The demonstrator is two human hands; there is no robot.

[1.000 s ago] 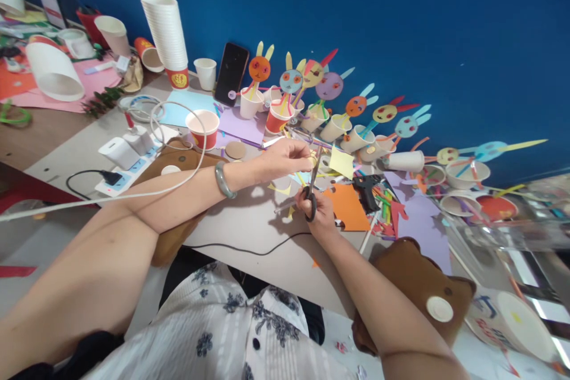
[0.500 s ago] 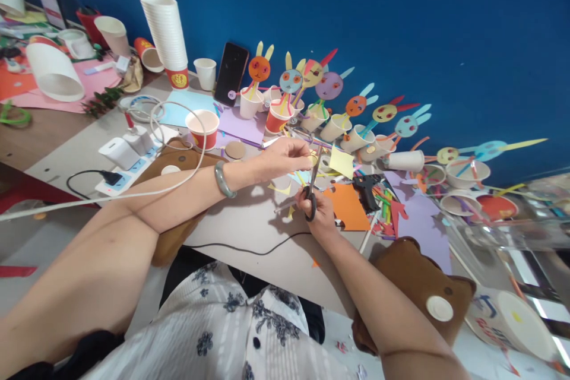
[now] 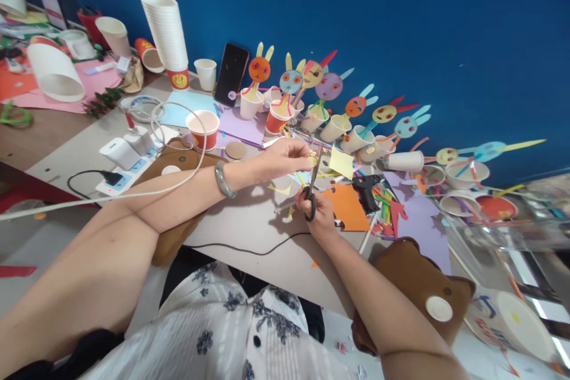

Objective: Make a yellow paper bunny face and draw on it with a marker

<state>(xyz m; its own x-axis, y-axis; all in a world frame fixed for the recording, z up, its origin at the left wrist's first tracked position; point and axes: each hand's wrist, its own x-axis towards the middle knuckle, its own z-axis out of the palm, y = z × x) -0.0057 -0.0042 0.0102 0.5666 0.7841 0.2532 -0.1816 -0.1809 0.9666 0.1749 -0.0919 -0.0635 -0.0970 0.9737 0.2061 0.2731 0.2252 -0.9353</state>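
Observation:
My left hand [image 3: 287,155] pinches a small piece of yellow paper [image 3: 313,158] between thumb and fingertips, above the middle of the table. Black-handled scissors [image 3: 313,185] are in my right hand [image 3: 317,214], with fingers through the loops. Their blades point up and away, right beside the yellow paper; whether they touch it I cannot tell. Under and around my hands lie yellow paper scraps [image 3: 280,186], a pale yellow square of paper [image 3: 341,161] and an orange sheet with cut-out edges [image 3: 350,206].
Paper rabbits [image 3: 259,69] stand in paper cups along the blue wall. At the back are a tall cup stack [image 3: 165,32] and a phone [image 3: 231,74]. A power strip [image 3: 120,181] with a white cable lies left. Right of the orange sheet is a black glue gun [image 3: 366,193].
Almost nothing differs. Both hands, the scissors and the yellow paper keep nearly the same place, with only a very slight shift of the view.

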